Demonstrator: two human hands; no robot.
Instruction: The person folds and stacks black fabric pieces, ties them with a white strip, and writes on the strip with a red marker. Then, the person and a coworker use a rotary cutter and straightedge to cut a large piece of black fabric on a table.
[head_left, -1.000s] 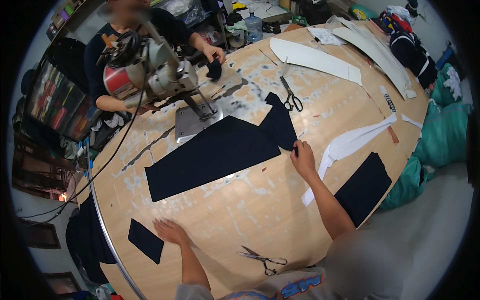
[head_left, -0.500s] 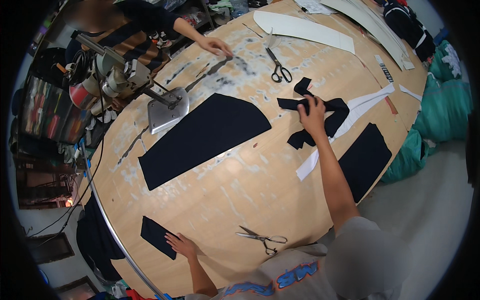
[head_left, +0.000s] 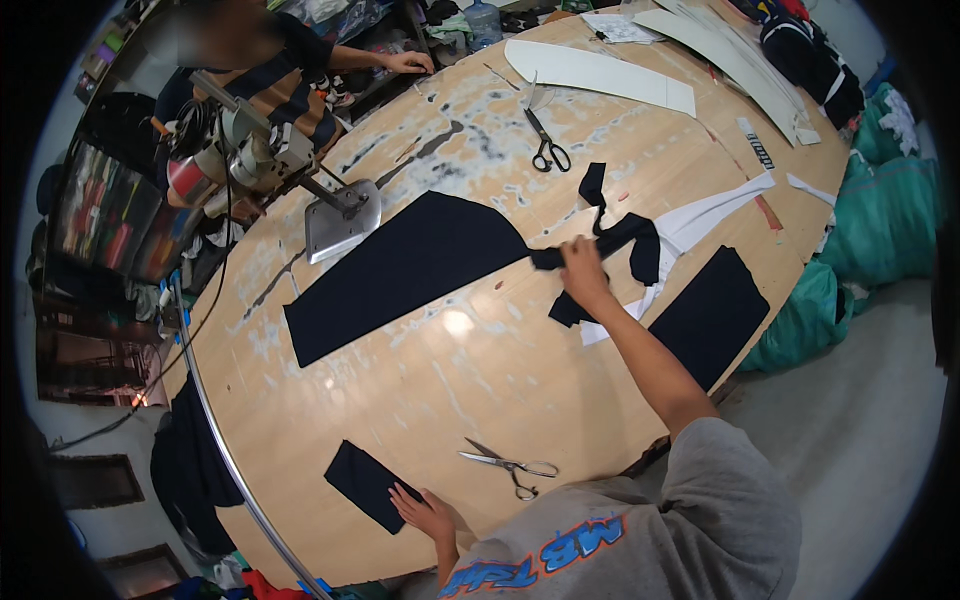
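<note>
the left hand (head_left: 428, 513) lies at half past six on the table (head_left: 440, 390), fingers spread wide and flat over the near right edge of a small dark cloth panel (head_left: 365, 485) at seven o'clock. its thumb is hard to make out.

the right hand (head_left: 582, 268) is at half past two, fingers narrow and bunched over loose dark cloth strips (head_left: 648, 250); it is blurred, so i cannot tell whether it grips them or only presses. one strip end sits just beside the tip of the large dark panel (head_left: 410, 275) at ten o'clock, while the others curl near a white cloth piece (head_left: 700, 222).

the strips look light, limp and easily tangled, so a pinch at the thick middle of the heap should gather more than a loose end would. the small panel seems soft but lies flat, with perhaps more than one layer; a spread palm suits sliding it, and a pinch at a corner suits lifting.

another dark panel (head_left: 712, 320) lies at three o'clock, silver scissors (head_left: 510, 465) just short of six, black-handled scissors (head_left: 545, 140) at one, and a cutting machine (head_left: 240, 150) at ten.
</note>
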